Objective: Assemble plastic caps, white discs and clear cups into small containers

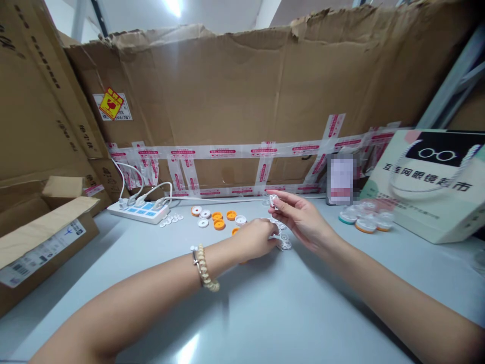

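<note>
My right hand [303,218] is raised a little above the table and pinches a small white openwork disc [273,200] between thumb and fingers. My left hand [256,239] reaches across to a group of white openwork pieces [285,244]. Its fingers curl down at the edge of that group, and I cannot make out what is between them. Left of the hands lie several round orange cups [219,224] and round white cups [203,223]. One orange piece is partly hidden behind my left hand. A clear piece [266,200] stands just behind my right hand's fingertips.
A white power strip [138,210] with plugged cables stands at the back left, small white parts [172,220] beside it. An open cardboard box [49,237] is at left. To the right are clear-topped round cases [367,218], a phone [340,179] and a paper bag [424,192]. Large cardboard [227,91] walls the back.
</note>
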`<state>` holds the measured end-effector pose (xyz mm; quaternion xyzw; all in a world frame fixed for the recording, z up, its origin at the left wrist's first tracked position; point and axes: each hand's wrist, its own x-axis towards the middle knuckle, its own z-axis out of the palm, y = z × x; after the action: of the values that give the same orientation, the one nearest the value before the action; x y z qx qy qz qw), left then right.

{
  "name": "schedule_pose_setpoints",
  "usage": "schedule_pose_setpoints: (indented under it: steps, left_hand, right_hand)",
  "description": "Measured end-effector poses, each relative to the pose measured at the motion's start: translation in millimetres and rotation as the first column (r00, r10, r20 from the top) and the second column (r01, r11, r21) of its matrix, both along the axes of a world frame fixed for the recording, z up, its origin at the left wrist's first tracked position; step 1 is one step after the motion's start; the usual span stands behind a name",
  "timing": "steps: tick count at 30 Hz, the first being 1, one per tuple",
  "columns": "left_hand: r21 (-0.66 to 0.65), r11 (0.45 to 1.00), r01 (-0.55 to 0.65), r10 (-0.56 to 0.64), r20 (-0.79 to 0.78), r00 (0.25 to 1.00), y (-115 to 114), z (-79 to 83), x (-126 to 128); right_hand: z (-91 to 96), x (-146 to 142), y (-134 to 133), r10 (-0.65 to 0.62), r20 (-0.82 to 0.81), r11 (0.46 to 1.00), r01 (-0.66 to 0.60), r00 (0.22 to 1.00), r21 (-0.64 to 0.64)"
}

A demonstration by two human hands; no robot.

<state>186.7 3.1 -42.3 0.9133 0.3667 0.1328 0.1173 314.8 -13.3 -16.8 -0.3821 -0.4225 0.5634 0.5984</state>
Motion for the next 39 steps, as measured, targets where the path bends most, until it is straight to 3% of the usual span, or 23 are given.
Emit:
schedule_pose_setpoints:
  steps: [6,10,13,18,20,23,26,29,33,39]
  left_hand:
    - [-0.020,0.999,-0.042,0.043,0.042,0.998,2.6,-11.6,10.4]
    - [0.002,0.999,-0.045,0.044,0.080,0.996,1.4,-10.7,7.9]
    - [0.047,0.998,-0.048,0.041,0.123,0.992,-1.6,-4.5,-7.5]
    - [0.118,0.993,-0.013,-0.009,0.187,0.982,-11.6,6.9,-56.5]
    - [0.273,0.962,0.017,-0.099,0.288,0.952,-14.7,10.3,-73.9]
    - [0.535,0.845,-0.014,-0.247,0.412,0.877,-16.1,14.6,-89.6]
    - [0.708,0.705,0.032,-0.363,0.322,0.874,-15.0,16.8,-95.9]
    - [0.774,0.620,0.131,-0.402,0.171,0.899,-15.0,15.8,-98.8]
    - [0.792,0.591,0.152,-0.402,0.126,0.907,-18.6,14.3,-101.1]
    - [0.771,0.617,0.156,-0.399,0.136,0.907,-20.8,12.1,-105.1]
  right_hand:
    - [-2.7,-1.7,0.0,-0.067,-0.011,0.998,0.067,0.998,0.002]
    - [-2.1,-4.4,-3.5,-0.069,0.016,0.998,0.069,0.998,-0.003]
    - [-1.5,-5.8,-5.0,-0.052,0.053,0.999,0.052,0.997,-0.011]
    - [-6.6,-6.9,-3.4,-0.028,0.094,0.999,0.031,0.995,-0.028]
    - [-11.1,-7.8,-2.9,0.038,0.154,0.999,-0.035,0.987,-0.021]
    - [-17.7,-11.0,-5.1,0.255,0.257,0.967,-0.240,0.932,-0.088]
    - [-20.3,-15.9,-11.0,0.444,0.233,0.895,-0.415,0.865,-0.165]
    - [-18.5,-20.3,-17.9,0.527,0.175,0.849,-0.504,0.832,-0.162]
    - [-15.1,-24.2,-23.7,0.517,0.148,0.854,-0.497,0.843,-0.157]
    - [-14.1,-30.5,-25.1,0.425,0.107,0.901,-0.409,0.899,-0.145]
